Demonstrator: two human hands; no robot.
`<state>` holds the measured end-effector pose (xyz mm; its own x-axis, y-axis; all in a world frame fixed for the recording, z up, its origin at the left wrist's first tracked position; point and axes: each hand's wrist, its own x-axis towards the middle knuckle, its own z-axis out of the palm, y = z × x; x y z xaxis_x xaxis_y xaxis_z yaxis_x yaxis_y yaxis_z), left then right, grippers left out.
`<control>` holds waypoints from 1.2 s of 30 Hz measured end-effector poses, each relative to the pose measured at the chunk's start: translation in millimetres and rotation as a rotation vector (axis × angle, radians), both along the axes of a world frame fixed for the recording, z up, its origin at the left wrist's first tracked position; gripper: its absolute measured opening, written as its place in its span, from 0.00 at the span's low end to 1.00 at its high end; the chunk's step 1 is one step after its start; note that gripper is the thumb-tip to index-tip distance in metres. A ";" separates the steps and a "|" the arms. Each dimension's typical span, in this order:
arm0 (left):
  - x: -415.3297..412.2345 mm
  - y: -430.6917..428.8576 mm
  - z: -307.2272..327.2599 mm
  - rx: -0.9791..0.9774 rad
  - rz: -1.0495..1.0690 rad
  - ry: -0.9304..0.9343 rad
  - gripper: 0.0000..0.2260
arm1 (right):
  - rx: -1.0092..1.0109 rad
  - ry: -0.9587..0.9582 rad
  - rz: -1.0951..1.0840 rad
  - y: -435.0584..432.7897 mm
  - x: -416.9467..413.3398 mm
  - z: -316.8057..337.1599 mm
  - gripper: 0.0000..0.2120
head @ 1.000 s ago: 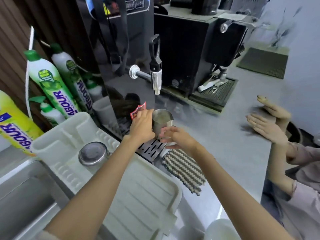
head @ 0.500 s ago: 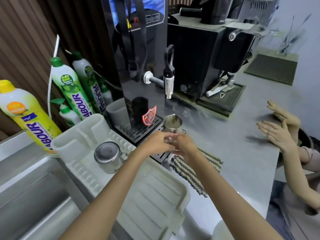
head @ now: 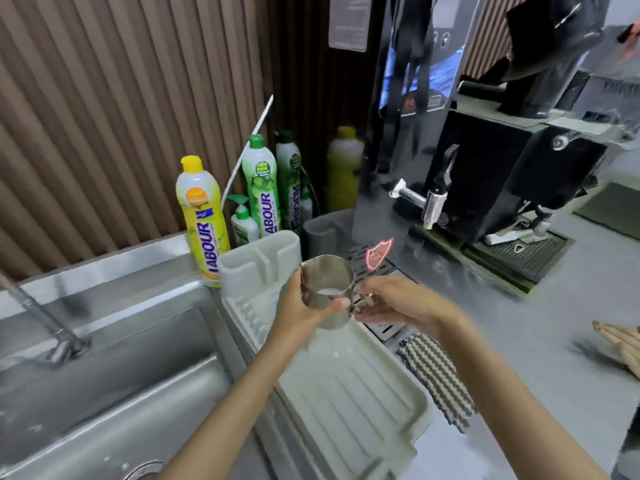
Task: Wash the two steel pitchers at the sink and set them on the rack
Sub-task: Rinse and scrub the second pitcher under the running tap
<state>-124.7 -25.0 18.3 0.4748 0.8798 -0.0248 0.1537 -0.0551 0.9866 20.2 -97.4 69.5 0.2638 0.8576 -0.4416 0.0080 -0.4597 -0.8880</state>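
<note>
A steel pitcher (head: 327, 282) hangs upright in the air over the white plastic rack (head: 346, 403), with a little white liquid in its bottom. My left hand (head: 301, 310) grips its body from the left, thumb across the front. My right hand (head: 394, 303) holds its handle on the right side. No second pitcher shows in this view. The steel sink (head: 121, 375) lies to the left of the rack, with its faucet (head: 45, 317) at the far left.
Several dish-soap bottles (head: 202, 216) stand behind the rack against the slatted wall. A black water dispenser (head: 412, 133) and an espresso machine (head: 512, 174) fill the back right. A striped cloth (head: 433, 375) lies right of the rack. Another person's hand (head: 620, 344) rests at the right edge.
The pitcher has come off the dispenser's drip tray and moved left, over the rack. The view has swung left toward the sink. The upturned pitcher on the rack is out of sight.
</note>
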 end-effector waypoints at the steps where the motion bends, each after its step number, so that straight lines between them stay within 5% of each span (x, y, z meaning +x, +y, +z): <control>1: -17.3 -1.0 2.1 0.012 0.072 -0.029 0.38 | 0.012 0.008 0.060 10.2 -13.4 3.3 0.08; 8: -153.4 13.6 6.1 0.059 0.416 -0.119 0.25 | 0.089 0.060 0.391 74.7 -139.5 -3.8 0.10; 19: -295.2 10.8 -14.9 0.054 0.797 -0.055 0.28 | 0.219 0.131 0.487 116.0 -303.1 -67.0 0.09; 26: -317.0 -2.5 -15.3 0.342 0.946 0.466 0.39 | 0.222 0.360 0.467 104.0 -334.9 -88.9 0.06; 30: -314.8 -7.0 -26.8 0.144 1.010 0.534 0.44 | 0.221 0.083 0.420 109.0 -330.2 -77.1 0.06; 36: -312.7 7.8 -38.4 -0.102 0.825 0.048 0.28 | 0.408 -0.569 0.423 112.8 -324.4 -49.3 0.11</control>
<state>-437.4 -17.1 -20.1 -0.3253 0.9371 -0.1270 0.1474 0.1829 0.9720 -304.2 15.3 20.2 -0.0282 0.9991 0.0308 0.6083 0.0416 -0.7926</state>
